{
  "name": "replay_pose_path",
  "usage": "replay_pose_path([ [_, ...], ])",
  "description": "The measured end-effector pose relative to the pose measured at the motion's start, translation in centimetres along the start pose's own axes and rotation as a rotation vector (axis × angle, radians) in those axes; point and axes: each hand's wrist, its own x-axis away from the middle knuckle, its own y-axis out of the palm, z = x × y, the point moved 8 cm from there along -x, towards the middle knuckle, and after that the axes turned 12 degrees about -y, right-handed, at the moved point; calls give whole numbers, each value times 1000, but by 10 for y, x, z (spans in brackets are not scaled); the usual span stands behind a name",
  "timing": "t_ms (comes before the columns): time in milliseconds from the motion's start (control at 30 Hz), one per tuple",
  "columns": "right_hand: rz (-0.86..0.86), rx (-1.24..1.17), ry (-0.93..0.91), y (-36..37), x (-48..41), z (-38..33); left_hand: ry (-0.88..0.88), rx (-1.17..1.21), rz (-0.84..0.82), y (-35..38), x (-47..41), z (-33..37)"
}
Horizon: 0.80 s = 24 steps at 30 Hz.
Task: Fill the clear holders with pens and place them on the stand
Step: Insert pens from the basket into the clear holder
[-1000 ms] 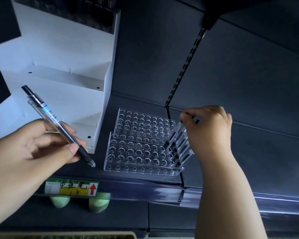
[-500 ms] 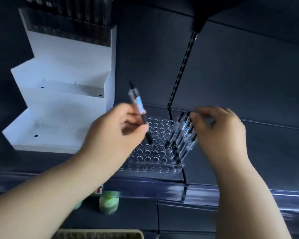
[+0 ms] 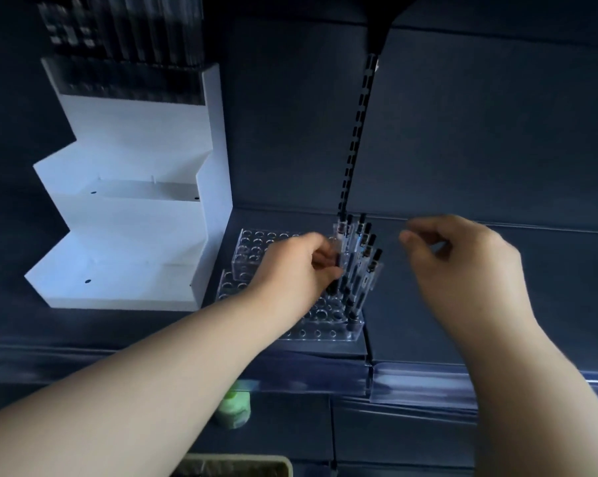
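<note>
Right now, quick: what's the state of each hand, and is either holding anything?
Left hand: closed, grips a pen over the clear holder.
Right hand: open, fingers loosely curled, holding nothing.

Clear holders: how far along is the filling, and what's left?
Done: only a few pens stand at the right end of the front holder. In hand: the left hand grips another pen beside them; the right hand holds nothing. Left: most front holes, the rear holder, then moving both onto the white stand.
</note>
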Motion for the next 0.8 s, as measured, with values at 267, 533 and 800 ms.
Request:
replay_pose_path([
  [267,-41,-37,4,10,3,-3,-8,-164,-57,22,-4,-9],
  [533,-66,-48,-32,19,2,-26,-14,-177,-5,3,1,-14],
  [800,-44,-37,-99,18,30,-76,210,-546,126,-65,81,-15],
])
